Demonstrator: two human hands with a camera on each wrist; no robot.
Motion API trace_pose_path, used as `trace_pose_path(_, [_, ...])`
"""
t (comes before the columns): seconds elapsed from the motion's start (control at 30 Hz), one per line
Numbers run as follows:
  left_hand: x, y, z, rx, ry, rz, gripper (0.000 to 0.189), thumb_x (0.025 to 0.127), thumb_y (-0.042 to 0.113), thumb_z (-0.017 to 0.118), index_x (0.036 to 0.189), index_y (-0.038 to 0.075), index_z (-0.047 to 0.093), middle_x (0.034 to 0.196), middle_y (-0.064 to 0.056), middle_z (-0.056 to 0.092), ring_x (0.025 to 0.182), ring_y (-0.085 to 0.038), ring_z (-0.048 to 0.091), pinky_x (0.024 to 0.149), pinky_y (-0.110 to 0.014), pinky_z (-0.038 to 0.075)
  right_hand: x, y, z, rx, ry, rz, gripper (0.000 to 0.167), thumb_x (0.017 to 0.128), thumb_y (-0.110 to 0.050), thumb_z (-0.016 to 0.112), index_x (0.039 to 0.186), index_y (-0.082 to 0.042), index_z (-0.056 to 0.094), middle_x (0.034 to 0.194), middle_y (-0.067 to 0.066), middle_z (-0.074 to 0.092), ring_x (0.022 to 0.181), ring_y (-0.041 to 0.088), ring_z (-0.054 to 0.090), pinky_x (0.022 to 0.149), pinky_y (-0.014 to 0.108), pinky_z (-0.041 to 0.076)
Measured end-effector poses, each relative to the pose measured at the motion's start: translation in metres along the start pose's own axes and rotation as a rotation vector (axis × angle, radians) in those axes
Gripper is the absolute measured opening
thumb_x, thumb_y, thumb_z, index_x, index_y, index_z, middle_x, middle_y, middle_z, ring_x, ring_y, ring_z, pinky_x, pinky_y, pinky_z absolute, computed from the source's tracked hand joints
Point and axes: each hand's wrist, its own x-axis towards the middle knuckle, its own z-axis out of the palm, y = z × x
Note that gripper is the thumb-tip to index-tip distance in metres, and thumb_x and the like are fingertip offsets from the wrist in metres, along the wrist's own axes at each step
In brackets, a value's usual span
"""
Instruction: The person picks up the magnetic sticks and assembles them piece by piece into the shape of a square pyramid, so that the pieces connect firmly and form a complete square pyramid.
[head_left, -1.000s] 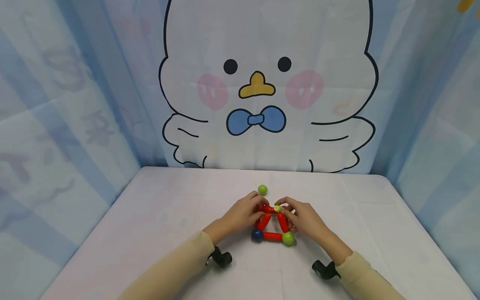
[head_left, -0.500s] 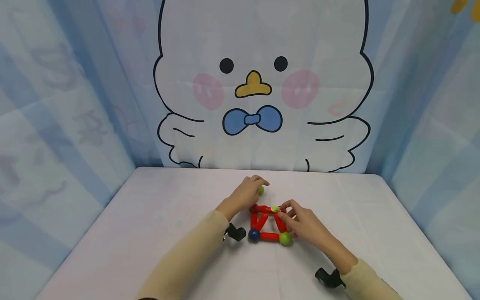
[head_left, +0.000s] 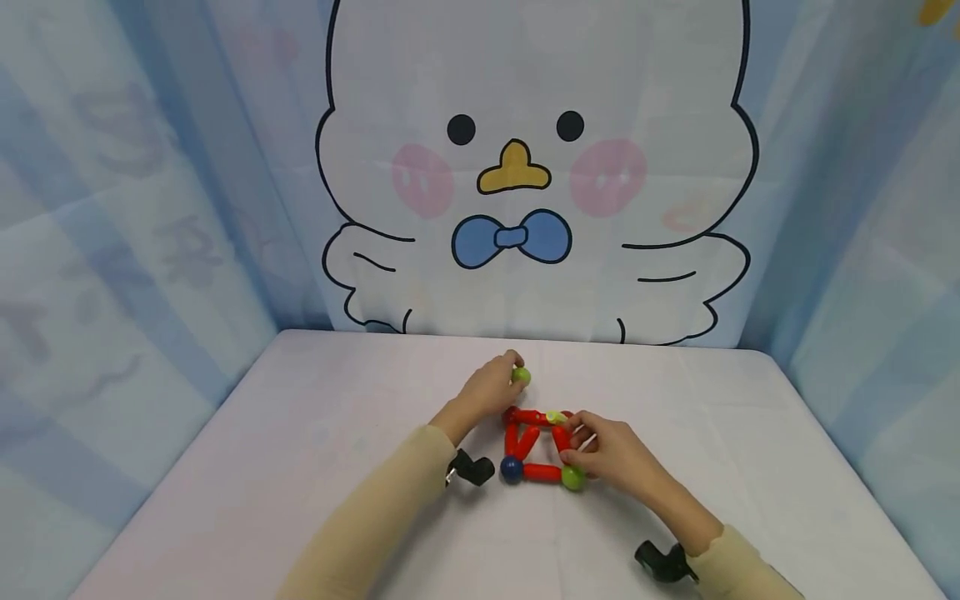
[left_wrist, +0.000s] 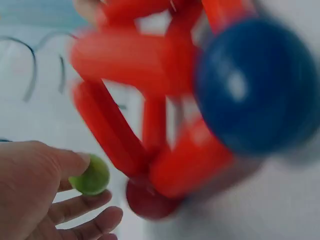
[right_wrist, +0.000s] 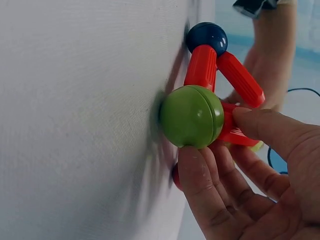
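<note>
My left hand [head_left: 487,387] pinches a loose green ball [left_wrist: 93,175] between thumb and fingers, beyond the far side of a small frame of red rods and balls. A blue ball [head_left: 512,470] and a second green ball [right_wrist: 190,116] form its near corners, joined by a red rod [head_left: 542,472]. One red ball [left_wrist: 150,197] sits at the far left corner. Two rods tilt upward from the near corners. My right hand [head_left: 617,447] grips the tilted rod [right_wrist: 231,125] at the near green ball, fingers touching that ball. A yellow-green piece [head_left: 556,417] shows at the frame's far side.
The frame stands on a table with a pale cloth [head_left: 360,417]. A curtain with a cartoon bird [head_left: 517,275] hangs behind the far edge. Black wrist cameras [head_left: 474,468] are strapped on both wrists.
My left hand has left the frame, reached away to the loose green ball and taken hold of it. The right hand has slid down the frame toward the near green ball.
</note>
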Motion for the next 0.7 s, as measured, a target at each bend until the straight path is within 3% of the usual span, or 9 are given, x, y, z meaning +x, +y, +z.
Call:
trace_pose_path(0.2, [-0.032,0.019,-0.016,-0.129,-0.069,0.235,0.036,0.104,0.032,0.062,0.134,0.013,0.053,0.120,-0.006,0.068,0.095,-0.014,0.062,0.083,-0.026,0.055,0.000,0.002,-0.002,-0.012,0.002,-0.045,0.030,0.088,-0.015,0.082,0.113,-0.007,0.066,0.092,0.002,0.068,0.081,0.015,0.065,0.067,0.027,0.057])
trace_pose_path(0.33, [-0.051,0.020,-0.018,-0.120,-0.146,0.365,0.038,0.105,0.029,0.062,0.138,0.013,0.054,0.124,-0.004,0.067,0.112,-0.016,0.062,0.093,-0.028,0.054,0.000,0.002,-0.002,-0.031,0.008,-0.074,0.028,0.089,-0.015,0.080,0.113,-0.007,0.067,0.092,0.000,0.069,0.083,0.014,0.065,0.072,0.026,0.055])
trace_pose_path(0.47, [-0.062,0.016,-0.015,-0.066,-0.166,0.407,0.036,0.103,0.021,0.062,0.138,0.013,0.057,0.132,-0.003,0.065,0.123,-0.021,0.060,0.104,-0.032,0.051,-0.001,0.001,-0.003,-0.035,0.005,-0.076,0.027,0.089,-0.015,0.079,0.113,-0.007,0.069,0.092,-0.001,0.069,0.083,0.014,0.064,0.072,0.026,0.054])
trace_pose_path(0.7, [-0.069,0.010,-0.013,-0.089,-0.167,0.453,0.042,0.100,0.008,0.064,0.142,0.010,0.058,0.130,-0.004,0.066,0.114,-0.027,0.059,0.099,-0.037,0.053,-0.003,0.001,-0.004,-0.049,0.002,-0.095,0.023,0.089,-0.014,0.080,0.109,-0.009,0.071,0.090,-0.002,0.068,0.082,0.014,0.063,0.070,0.025,0.053])
